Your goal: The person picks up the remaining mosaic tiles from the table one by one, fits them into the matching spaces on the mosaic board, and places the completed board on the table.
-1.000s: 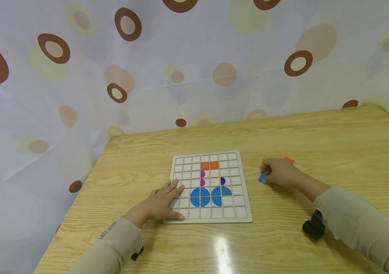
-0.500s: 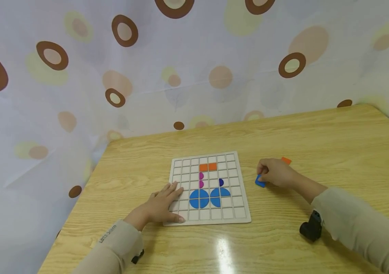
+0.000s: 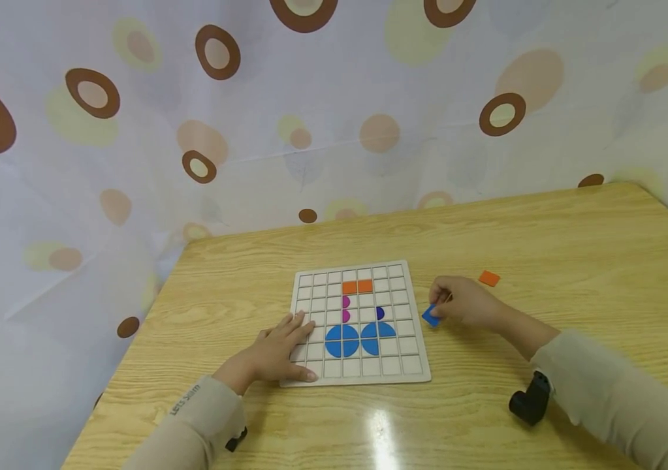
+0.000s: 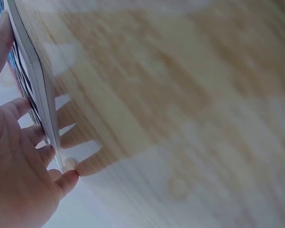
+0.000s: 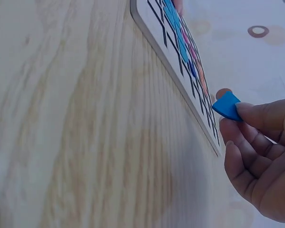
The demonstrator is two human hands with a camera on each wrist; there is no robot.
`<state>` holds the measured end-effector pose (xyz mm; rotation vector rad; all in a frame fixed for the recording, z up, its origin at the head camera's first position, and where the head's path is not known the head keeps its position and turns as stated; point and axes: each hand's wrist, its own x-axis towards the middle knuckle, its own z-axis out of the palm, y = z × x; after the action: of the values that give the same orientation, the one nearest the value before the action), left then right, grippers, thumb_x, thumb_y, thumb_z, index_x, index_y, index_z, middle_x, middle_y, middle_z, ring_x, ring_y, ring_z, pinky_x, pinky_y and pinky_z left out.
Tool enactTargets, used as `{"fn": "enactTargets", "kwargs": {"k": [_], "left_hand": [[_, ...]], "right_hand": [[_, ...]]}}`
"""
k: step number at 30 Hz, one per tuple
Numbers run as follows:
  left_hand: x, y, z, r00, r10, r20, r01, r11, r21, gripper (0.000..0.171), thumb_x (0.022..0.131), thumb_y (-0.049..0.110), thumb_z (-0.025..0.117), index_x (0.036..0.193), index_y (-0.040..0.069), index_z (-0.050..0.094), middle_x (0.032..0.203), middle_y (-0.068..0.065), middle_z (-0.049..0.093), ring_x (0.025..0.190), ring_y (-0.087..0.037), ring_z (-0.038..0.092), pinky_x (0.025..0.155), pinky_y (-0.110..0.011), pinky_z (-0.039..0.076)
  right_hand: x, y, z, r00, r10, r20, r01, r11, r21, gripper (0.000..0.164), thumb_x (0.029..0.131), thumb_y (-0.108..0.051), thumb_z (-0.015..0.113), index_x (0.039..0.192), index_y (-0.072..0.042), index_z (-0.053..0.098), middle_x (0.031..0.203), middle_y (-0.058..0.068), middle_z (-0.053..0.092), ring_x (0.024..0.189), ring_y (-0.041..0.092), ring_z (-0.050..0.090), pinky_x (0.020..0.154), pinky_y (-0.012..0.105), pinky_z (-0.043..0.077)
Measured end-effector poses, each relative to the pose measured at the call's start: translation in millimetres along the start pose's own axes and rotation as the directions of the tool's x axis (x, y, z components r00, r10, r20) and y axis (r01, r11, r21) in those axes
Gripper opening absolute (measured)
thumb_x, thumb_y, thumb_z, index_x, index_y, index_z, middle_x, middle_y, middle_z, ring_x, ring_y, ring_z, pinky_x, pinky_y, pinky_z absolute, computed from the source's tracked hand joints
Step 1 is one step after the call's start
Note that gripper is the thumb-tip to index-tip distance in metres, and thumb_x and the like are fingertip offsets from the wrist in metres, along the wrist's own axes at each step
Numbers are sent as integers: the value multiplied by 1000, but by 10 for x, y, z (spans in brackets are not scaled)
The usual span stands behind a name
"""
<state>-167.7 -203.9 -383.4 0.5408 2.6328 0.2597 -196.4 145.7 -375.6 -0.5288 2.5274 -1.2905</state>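
Observation:
A white grid board (image 3: pixel 389 365) lies on the table, with small coloured tiles in some of its cells. Blue quarter-circle tiles make one full disc (image 3: pixel 342 341) and, beside it, a second disc (image 3: pixel 377 337) lacking its lower right quarter. Spread fingers of my left hand (image 3: pixel 277 349) rest on the board's left edge. Just off the board's right edge, my right hand (image 3: pixel 465 303) pinches a blue tile (image 5: pixel 227 106) between thumb and fingers. In the right wrist view this tile shows one curved edge and is held above the table.
An orange tile (image 3: pixel 489 279) lies alone on the wooden table (image 3: pixel 574 261) beyond my right hand. Two orange squares (image 3: pixel 357 286), two magenta half-discs (image 3: pixel 346 309) and a dark blue half-disc (image 3: pixel 380 313) sit in the grid. A patterned cloth (image 3: pixel 334 176) hangs behind.
My right hand has moved left toward the board, carrying the blue tile. The orange tile behind it has come fully into sight. My left hand stays in place on the board.

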Motion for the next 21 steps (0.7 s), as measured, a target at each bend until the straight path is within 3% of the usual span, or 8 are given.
{"fn": "enactTargets", "kwargs": {"k": [10, 21], "left_hand": [[-12, 7, 21, 1000, -7, 7, 7, 1000, 10, 88, 76, 52, 64, 146, 19, 22, 154, -5, 7, 141, -27, 2, 106, -58, 14], [6, 5, -3, 1000, -7, -1, 7, 1000, 5, 88, 76, 51, 65, 146, 19, 23, 154, -5, 8, 141, -27, 3, 106, -58, 14]], "right_hand": [[-25, -165, 151, 999, 2, 37, -8, 988, 157, 9, 83, 2, 61, 86, 1, 53, 79, 6, 56, 73, 15, 55, 64, 26, 48], [20, -229, 312, 998, -26, 63, 16, 988, 154, 9, 80, 3, 62, 83, 1, 54, 77, 6, 54, 71, 15, 53, 59, 23, 44]]}}
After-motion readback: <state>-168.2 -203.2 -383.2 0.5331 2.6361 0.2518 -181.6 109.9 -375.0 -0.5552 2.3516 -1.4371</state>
